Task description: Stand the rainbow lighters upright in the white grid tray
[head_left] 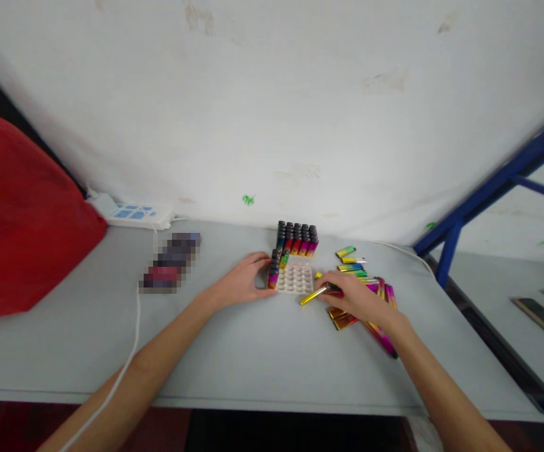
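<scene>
A white tray (295,279) with rows of round holes lies on the table, with a few upright lighters (274,271) along its left side. My left hand (246,280) is curled round that left side, thumb at the front corner and fingers behind. In my right hand (347,292), just right of the tray, a yellow lighter (315,295) is pinched by its dark end and points down to the left. Loose, colourful lighters (382,336) lie in a pile under and around this hand. Behind the tray stands a block of upright lighters (298,238) with black tops.
A pixelated flat object (170,263) lies to the left, near a white power strip (137,215) by the wall. A white cable (135,333) crosses my left forearm. A red bag (22,220) fills the far left; blue metal framing (488,194) borders the right.
</scene>
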Motion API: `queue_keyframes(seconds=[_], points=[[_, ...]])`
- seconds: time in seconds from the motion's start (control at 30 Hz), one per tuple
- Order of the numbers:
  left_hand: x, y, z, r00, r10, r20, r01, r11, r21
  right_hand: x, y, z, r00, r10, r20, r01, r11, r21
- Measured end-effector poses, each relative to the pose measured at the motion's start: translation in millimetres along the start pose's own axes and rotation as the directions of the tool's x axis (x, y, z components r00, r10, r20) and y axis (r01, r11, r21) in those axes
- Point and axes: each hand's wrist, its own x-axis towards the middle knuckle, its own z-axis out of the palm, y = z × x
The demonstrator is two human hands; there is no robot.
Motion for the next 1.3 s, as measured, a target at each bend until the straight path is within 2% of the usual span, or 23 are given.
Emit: queue_keyframes(seconds=[0.13, 0.23, 0.33, 0.4, 0.43, 0.5, 0.57, 0.7, 0.8, 0.93, 1.07, 1.3], points=[[0.9, -0.4, 0.3, 1.000, -0.007, 0.008, 0.007, 1.000, -0.009, 4.3, 3.6, -2.2, 0.987, 0.108, -0.122, -0.074, 0.964, 0.255], [1.0, -1.2, 0.5, 1.000, 0.006, -0.002, -0.006, 1.000, -0.017, 13.3, -0.7, -0.3, 0.933, 0.257, -0.253, -0.106, 0.866, 0.489], [0.7, -0.8, 0.0, 1.000, 0.018, -0.008, -0.018, 1.000, -0.023, 29.5, -10.4, 3.8, 0.844, 0.358, -0.400, 0.035, 0.708, 0.706], [0.5, -0.5, -0.2, 1.000, 0.021, -0.007, -0.021, 1.000, -0.020, 42.3, -18.4, 6.2, 0.788, 0.401, -0.468, 0.147, 0.615, 0.775], [0.4, -0.5, -0.1, 1.000, 0.021, -0.006, -0.021, 1.000, -0.018, 48.3, -22.4, 7.5, 0.774, 0.413, -0.479, 0.178, 0.585, 0.791], [0.4, -1.2, 0.5, 1.000, 0.021, -0.006, -0.021, 1.000, -0.012, 57.7, -29.7, 11.0, 0.785, 0.417, -0.458, 0.186, 0.547, 0.816], [0.2, -2.3, 1.2, 1.000, 0.026, -0.002, -0.026, 1.000, -0.010, 62.5, -35.1, 16.9, 0.825, 0.396, -0.403, 0.163, 0.516, 0.841], [-0.8, -2.9, 1.6, 1.000, 0.024, 0.012, -0.024, 1.000, -0.005, 60.8, -42.0, 34.2, 0.887, 0.360, -0.288, 0.114, 0.435, 0.893], [-1.7, -1.3, 0.7, 1.000, 0.011, 0.011, -0.011, 1.000, -0.015, 57.7, -46.9, 45.8, 0.911, 0.364, -0.192, 0.038, 0.392, 0.919], [-2.7, 0.0, -0.5, 1.000, 0.009, 0.001, -0.009, 1.000, -0.028, 59.8, -51.8, 55.8, 0.900, 0.417, -0.127, -0.054, 0.396, 0.917], [-3.3, -1.9, -0.8, 1.000, 0.013, 0.004, -0.013, 0.999, -0.030, 64.5, -53.6, 60.3, 0.865, 0.497, -0.069, -0.171, 0.421, 0.891], [-3.1, -3.7, -1.2, 1.000, 0.001, -0.003, -0.001, 0.999, -0.032, 67.8, -56.5, 62.1, 0.839, 0.538, -0.084, -0.210, 0.462, 0.862]])
